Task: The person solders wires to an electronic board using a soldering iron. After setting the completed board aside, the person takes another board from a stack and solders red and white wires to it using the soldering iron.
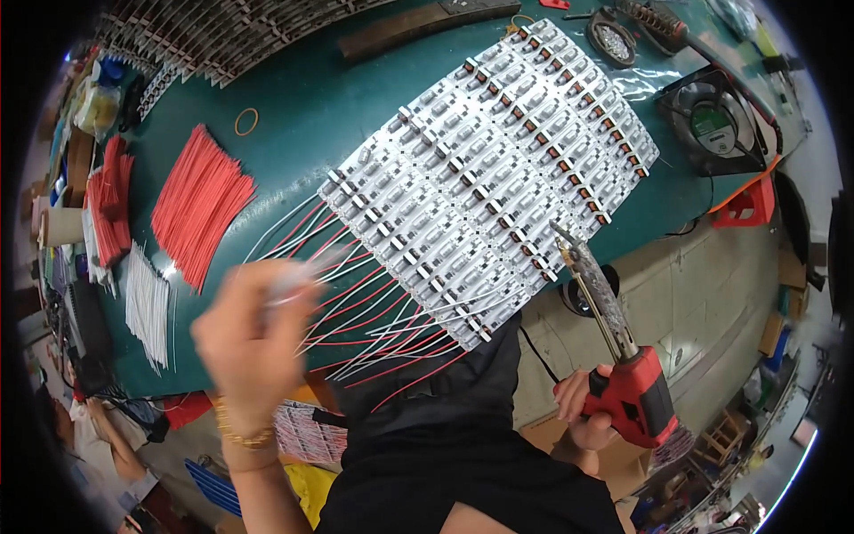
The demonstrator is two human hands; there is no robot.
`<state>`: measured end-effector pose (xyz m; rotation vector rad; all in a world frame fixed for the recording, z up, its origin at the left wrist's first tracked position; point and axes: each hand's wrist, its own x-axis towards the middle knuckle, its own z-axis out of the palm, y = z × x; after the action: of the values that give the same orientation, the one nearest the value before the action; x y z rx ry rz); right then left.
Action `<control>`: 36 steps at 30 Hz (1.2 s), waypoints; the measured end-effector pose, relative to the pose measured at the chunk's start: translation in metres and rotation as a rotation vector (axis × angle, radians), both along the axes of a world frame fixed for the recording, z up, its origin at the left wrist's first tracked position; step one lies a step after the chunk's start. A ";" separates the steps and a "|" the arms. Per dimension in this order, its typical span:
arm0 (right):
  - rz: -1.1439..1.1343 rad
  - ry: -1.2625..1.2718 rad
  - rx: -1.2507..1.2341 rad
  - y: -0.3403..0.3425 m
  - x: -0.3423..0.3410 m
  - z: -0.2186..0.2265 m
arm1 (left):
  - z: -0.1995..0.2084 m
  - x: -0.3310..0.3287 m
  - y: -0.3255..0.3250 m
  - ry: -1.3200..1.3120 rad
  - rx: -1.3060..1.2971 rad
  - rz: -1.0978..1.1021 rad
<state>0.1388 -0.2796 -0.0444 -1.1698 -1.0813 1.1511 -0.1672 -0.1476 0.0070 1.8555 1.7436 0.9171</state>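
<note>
A large white panel of joined small circuit boards (463, 169) lies tilted across the green table. Red and white wires (382, 311) trail from its near left edge toward my lap. My left hand (253, 334), smeared by motion, hovers over the table's front left beside those wires. Its fingers look curled together around a pale, blurred thing that I cannot make out. At the right, my right hand (592, 409) grips a red and black soldering gun (636, 396). The gun's long metal tip (569, 240) points up beside the panel's near right edge.
Bundles of red wires (200, 209) and white wires (147, 307) lie on the left. A rubber band (246, 122) sits behind them. At the right stands a black fan (716, 125), with a small dish of bits (612, 40) farther back. More board panels (191, 36) lie far left.
</note>
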 end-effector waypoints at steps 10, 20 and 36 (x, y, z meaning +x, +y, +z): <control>0.040 -0.045 -0.096 -0.023 0.013 0.007 | -0.028 0.102 0.005 -0.085 -0.032 -0.256; -0.071 0.198 -0.366 -0.030 0.012 0.006 | -0.036 0.107 0.005 -0.032 0.091 -0.201; -0.026 -0.066 -0.245 -0.061 0.026 -0.015 | -0.039 0.107 0.004 -0.039 0.103 -0.228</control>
<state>0.1651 -0.3408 -0.0596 -1.4165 -0.9904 1.2573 -0.0598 -0.1431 -0.0324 2.0369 1.4490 0.9606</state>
